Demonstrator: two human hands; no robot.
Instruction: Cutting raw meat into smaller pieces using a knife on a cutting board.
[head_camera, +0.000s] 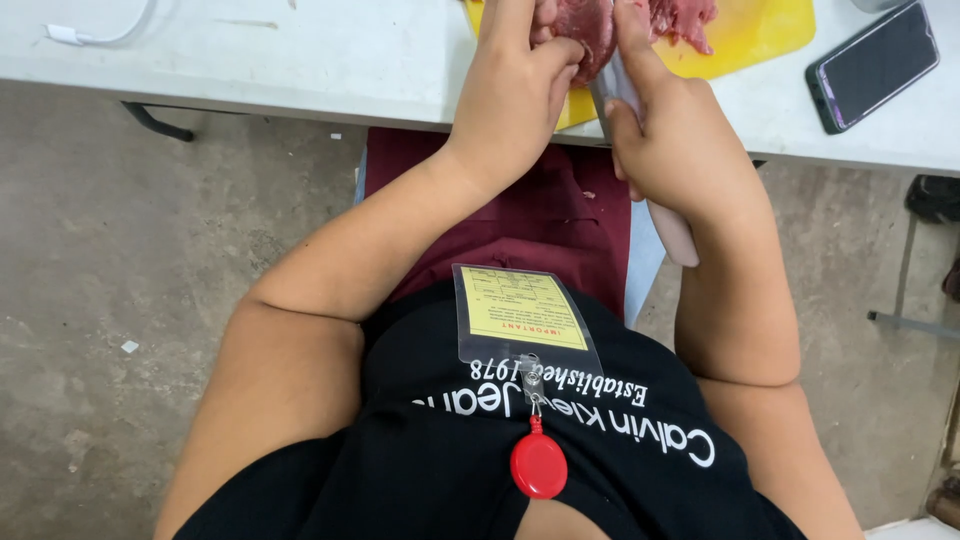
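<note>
1. The left hand (515, 85) reaches over the near edge of the white worktop (300, 55), its fingers curled shut around a piece of raw red meat (588, 30), with the thumb pressed against the meat's near side
2. The right hand (675, 135) is wrapped closed around the pale handle (675, 232) of a knife; the handle's end sticks out below the palm, past the worktop's near edge and over the person's lap
3. The knife's grey blade (608, 95) runs up from the right hand toward the meat, and the right forefinger lies stretched along it; the blade's tip is hidden behind the meat and the fingers, so where it meets the meat cannot be told
4. The meat is held just above a yellow cutting board (760, 35) that lies at the near edge of the worktop, right of the middle; whether it rests on the board cannot be told
5. More raw meat (685, 18) lies on the board, just to the right of the right forefinger
6. A dark phone (875, 62) in a green case lies on the worktop to the right of the board, apart from it
7. A white cable (95, 35) lies near the worktop's far left corner, well apart from both hands
8. A clear badge holder with a yellow card (520, 312) and a red round reel (538, 465) hang on the person's black shirt
</note>
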